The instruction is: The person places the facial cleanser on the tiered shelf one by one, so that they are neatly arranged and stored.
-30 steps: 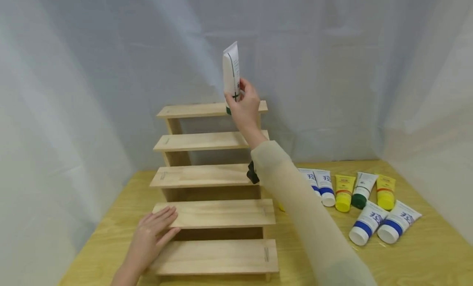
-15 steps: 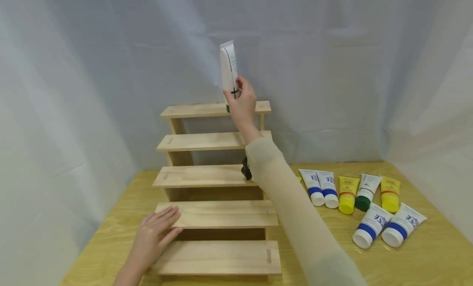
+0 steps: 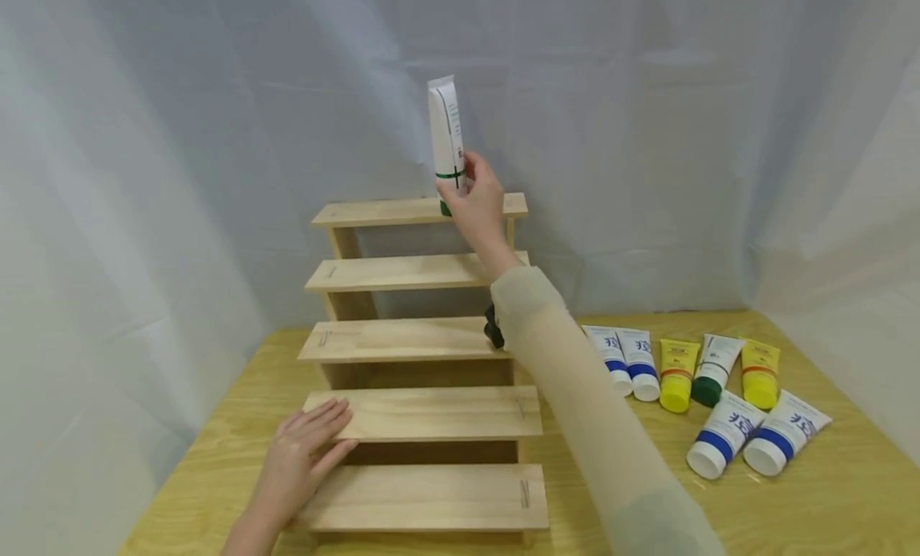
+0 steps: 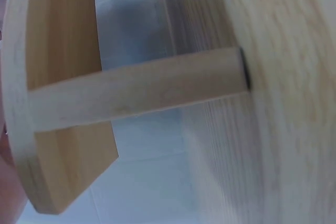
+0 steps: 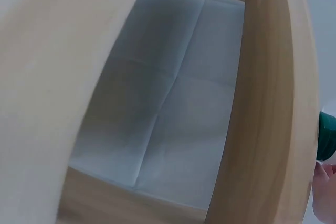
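Note:
My right hand (image 3: 480, 203) pinches a white squeeze tube (image 3: 445, 121) low down, near its green cap. The tube stands nearly upright, cap down, at the top tier of a stepped wooden rack (image 3: 424, 416). Whether the cap touches the tier cannot be told. In the right wrist view, the green cap (image 5: 326, 136) and some fingertips show at the right edge, beside a wooden board. My left hand (image 3: 295, 456) rests with extended fingers on the left end of the second tier from the bottom. Only rack parts and a sliver of skin show in the left wrist view.
Several tubes lie on the wooden table (image 3: 216, 452) right of the rack: white and blue tubes (image 3: 726, 432), yellow tubes (image 3: 677, 372) and a white one with a green cap (image 3: 716, 368). A pale sheet (image 3: 611, 140) hangs behind. A black wrist device (image 3: 493, 327) shows at my right sleeve.
The tube has turned slightly in my right hand and its green band now shows more fully. It stays at the top tier. My left hand keeps its place; the view has shifted a little.

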### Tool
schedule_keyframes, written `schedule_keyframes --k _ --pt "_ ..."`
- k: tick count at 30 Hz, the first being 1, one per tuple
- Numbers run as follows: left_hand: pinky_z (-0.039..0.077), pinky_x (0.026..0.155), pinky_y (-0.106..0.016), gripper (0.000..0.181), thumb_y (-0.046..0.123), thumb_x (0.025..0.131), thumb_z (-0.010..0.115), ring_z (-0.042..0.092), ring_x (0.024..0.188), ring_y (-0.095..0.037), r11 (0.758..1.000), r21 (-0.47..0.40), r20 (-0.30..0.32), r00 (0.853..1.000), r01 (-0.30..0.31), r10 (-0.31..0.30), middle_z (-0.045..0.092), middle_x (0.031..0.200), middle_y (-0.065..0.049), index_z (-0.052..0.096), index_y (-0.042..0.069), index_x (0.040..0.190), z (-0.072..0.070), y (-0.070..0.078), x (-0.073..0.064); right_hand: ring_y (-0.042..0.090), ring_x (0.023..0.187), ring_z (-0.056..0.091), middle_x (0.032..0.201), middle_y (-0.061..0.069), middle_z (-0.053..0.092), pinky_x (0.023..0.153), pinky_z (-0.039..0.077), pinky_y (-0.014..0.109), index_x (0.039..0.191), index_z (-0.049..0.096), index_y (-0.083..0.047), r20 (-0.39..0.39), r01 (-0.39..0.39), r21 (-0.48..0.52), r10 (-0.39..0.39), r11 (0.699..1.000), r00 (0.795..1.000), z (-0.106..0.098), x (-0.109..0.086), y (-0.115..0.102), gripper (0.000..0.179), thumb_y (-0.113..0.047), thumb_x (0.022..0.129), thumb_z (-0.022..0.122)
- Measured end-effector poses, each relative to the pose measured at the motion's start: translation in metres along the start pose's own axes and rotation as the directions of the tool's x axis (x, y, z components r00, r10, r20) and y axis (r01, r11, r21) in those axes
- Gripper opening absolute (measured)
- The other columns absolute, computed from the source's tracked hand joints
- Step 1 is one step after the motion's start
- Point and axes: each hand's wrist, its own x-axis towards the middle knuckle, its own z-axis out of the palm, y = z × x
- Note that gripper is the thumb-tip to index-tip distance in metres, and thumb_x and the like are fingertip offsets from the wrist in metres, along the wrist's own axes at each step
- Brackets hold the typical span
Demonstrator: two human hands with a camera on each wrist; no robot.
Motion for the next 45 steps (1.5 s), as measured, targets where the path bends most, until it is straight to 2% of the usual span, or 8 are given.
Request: schedule_keyframes --k 10,15,20,26,30,34,38,45 --pt "0.035 0.082 -0.051 0.040 0.022 0.065 0.074 0.057 0.099 -0.027 1.000 0.002 0.006 1.000 -0.004 0.004 0.061 0.108 -0.010 0.066 0.002 0.098 0.003 0.001 0.001 0.016 0.092 0.056 0.109 0.011 0.059 0.078 0.044 0.024 0.121 0.048 -0.003 0.154 -0.023 -0.188 0.053 0.982 0.987 -0.020 -0.003 0.002 0.044 -0.010 0.080 0.061" --pt "0.035 0.083 -0.052 0.040 0.020 0.064 0.074 0.057 0.098 -0.026 1.000 -0.003 -0.001 1.000 -0.008 0.008 0.061 0.108 -0.010 0.066 0.002 0.098 0.004 0.001 0.002 0.018 0.099 0.055 0.114 0.011 0.057 0.084 0.042 0.025 0.125 0.044 -0.003 0.191 -0.031 -0.225 0.075 0.974 0.979 -0.021 -0.001 0.005 0.049 -0.010 0.080 0.063" --pt "0.035 0.083 -0.053 0.040 0.018 0.063 0.075 0.057 0.099 -0.026 1.000 -0.007 0.013 1.000 0.002 -0.002 0.061 0.108 -0.010 0.066 0.001 0.098 0.004 0.002 0.003 0.015 0.104 0.052 0.117 0.005 0.056 0.086 0.041 0.026 0.129 0.042 -0.008 0.192 -0.065 -0.290 0.124 0.955 0.973 -0.016 0.000 0.006 0.055 -0.017 0.080 0.066" --pt "0.034 0.083 -0.053 0.040 0.016 0.061 0.076 0.057 0.099 -0.027 1.000 -0.002 0.019 1.000 0.008 -0.008 0.062 0.107 -0.011 0.066 0.000 0.097 0.003 0.003 0.004 0.012 0.091 0.055 0.105 0.001 0.058 0.075 0.043 0.026 0.120 0.051 -0.011 0.153 -0.052 -0.407 0.124 0.912 0.980 -0.009 0.000 0.004 0.051 -0.028 0.076 0.070" --pt "0.035 0.082 -0.052 0.041 0.015 0.060 0.076 0.057 0.098 -0.028 1.000 0.000 0.017 1.000 0.001 -0.001 0.062 0.106 -0.012 0.067 0.000 0.097 0.003 0.004 0.004 0.011 0.082 0.054 0.099 -0.001 0.059 0.066 0.043 0.027 0.110 0.054 -0.012 0.132 -0.078 -0.485 0.161 0.871 0.978 -0.005 -0.003 0.001 0.046 -0.037 0.074 0.070" --pt "0.034 0.082 -0.052 0.040 0.016 0.061 0.076 0.057 0.098 -0.028 1.000 -0.005 0.021 1.000 0.004 -0.004 0.062 0.106 -0.012 0.066 0.000 0.097 0.002 0.005 0.003 0.011 0.077 0.054 0.096 -0.002 0.059 0.062 0.042 0.027 0.107 0.053 -0.013 0.121 -0.104 -0.518 0.192 0.849 0.974 -0.003 -0.005 -0.001 0.048 -0.044 0.073 0.068" --pt "0.034 0.083 -0.052 0.040 0.017 0.062 0.075 0.057 0.099 -0.028 1.000 -0.004 0.021 1.000 0.007 -0.007 0.062 0.107 -0.011 0.066 0.001 0.097 0.003 0.005 0.002 0.013 0.084 0.055 0.103 -0.001 0.059 0.067 0.042 0.029 0.114 0.050 -0.014 0.156 -0.133 -0.518 0.246 0.845 0.957 -0.006 -0.001 -0.003 0.056 -0.046 0.072 0.068" --pt "0.034 0.084 -0.053 0.040 0.018 0.062 0.075 0.056 0.099 -0.029 1.000 0.001 0.022 1.000 0.005 -0.005 0.061 0.107 -0.012 0.066 0.001 0.097 0.003 0.003 0.004 0.010 0.105 0.051 0.120 -0.002 0.055 0.084 0.038 0.031 0.131 0.041 -0.016 0.244 -0.223 -0.454 0.361 0.863 0.900 -0.016 0.010 -0.009 0.062 -0.037 0.078 0.066"
